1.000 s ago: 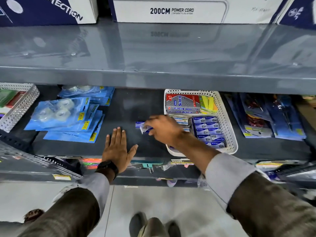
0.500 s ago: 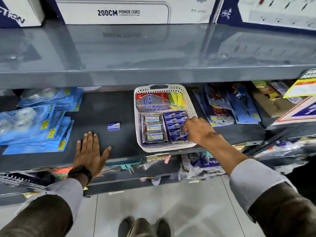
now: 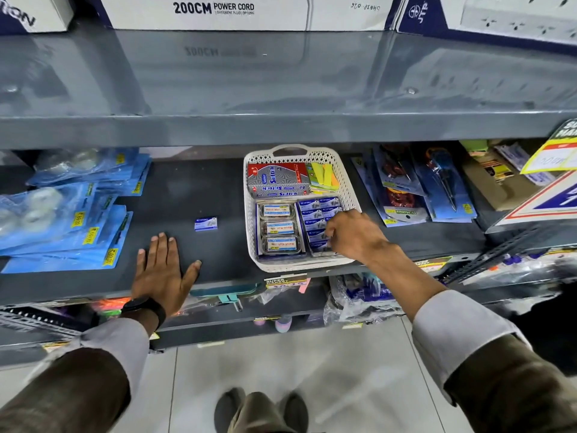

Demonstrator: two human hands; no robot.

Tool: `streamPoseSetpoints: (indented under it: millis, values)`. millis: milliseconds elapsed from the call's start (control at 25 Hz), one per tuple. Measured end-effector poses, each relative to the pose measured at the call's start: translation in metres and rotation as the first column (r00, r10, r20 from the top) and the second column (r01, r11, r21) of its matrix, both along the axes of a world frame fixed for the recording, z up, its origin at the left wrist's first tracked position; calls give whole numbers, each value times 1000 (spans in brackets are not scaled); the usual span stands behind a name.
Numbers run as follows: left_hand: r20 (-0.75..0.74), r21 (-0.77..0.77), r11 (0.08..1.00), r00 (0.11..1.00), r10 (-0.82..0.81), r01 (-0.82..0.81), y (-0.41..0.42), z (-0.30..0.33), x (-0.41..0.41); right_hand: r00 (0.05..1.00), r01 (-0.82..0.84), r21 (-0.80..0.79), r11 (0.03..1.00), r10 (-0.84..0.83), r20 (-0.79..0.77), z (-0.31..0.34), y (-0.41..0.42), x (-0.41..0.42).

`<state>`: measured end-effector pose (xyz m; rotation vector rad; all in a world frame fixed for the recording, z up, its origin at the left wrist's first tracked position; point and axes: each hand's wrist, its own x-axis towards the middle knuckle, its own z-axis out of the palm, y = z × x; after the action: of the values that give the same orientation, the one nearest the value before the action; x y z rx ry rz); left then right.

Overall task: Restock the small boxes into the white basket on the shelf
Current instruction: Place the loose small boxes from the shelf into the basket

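White basket [image 3: 349,195] sits centre frame; right hand [image 3: 352,234] curls over its blue boxes [image 3: 318,210], grip unclear, likely tidying. Left hand [image 3: 162,267] flat, empty, bracing lower left. Stray box [image 3: 206,223] outside.

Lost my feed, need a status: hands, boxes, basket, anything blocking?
Right hand in white basket, fingers on the small box stack. Left hand flat on shelf, empty. One loose small box outside basket, path clear.
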<state>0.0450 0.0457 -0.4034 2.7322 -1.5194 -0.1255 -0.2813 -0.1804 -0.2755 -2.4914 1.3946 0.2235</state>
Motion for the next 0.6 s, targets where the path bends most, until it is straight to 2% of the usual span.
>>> streamPoseSetpoints:
  millis: [240,360,480,600]
  values:
    - [15,8,1000,1000,5,-5,-1,-1,0,978,210,17,977,-210,-11,-5,-3,3]
    - [14,-2,1000,1000,6,-6,0,-2,2,972,231,6,973,-231,-38,-1,-4,9]
    - [-2,13,1000,1000,24,-24,-2,-4,3,990,109,-90,990,-99,104,9,-1,38]
    - [-27,0,999,998,52,-52,0,-5,5,936,-164,-205,965,218,277,22,12,103]
